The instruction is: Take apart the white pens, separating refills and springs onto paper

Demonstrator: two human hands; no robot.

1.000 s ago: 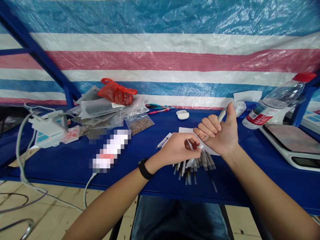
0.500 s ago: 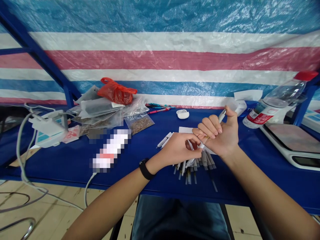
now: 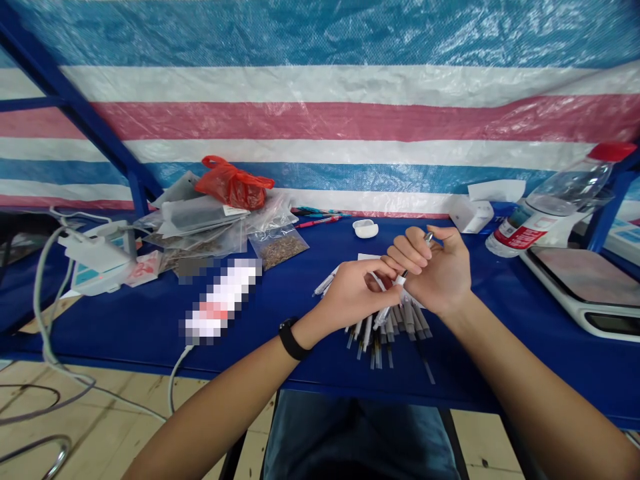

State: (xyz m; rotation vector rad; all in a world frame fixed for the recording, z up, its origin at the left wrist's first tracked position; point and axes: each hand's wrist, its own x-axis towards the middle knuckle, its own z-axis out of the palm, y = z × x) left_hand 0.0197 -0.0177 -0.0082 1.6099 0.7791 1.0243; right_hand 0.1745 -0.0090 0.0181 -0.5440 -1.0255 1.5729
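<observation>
My right hand [image 3: 433, 267], palm turned up, has its fingers curled around a slim pen-like rod [image 3: 429, 237]. The rod's silver end sticks up past the fingers, and a dark part shows lower down. My left hand [image 3: 357, 290] pinches a small white tube [image 3: 400, 281] between thumb and fingertips, where the rod's lower end meets it. Clear film [image 3: 383, 318] hangs just below this pinch. Under both hands lies a pile of thin grey and white tubes [image 3: 410, 320], several with clear ends. White sticks [image 3: 324, 283] lie left of the pile, partly behind my left hand.
Bags of dried brown bits [image 3: 283, 248] and a red plastic bag [image 3: 235, 183] are heaped at back left. A blurred-out phone-like device [image 3: 220, 303] lies on a cable. Pens [image 3: 320, 221], a white case [image 3: 365, 229], a bottle [image 3: 530, 223] and a scale [image 3: 590, 287] stand around.
My right hand has moved slightly down and left, and the rod sits lower in its fingers. My left hand stays nearly in place at the tube.
</observation>
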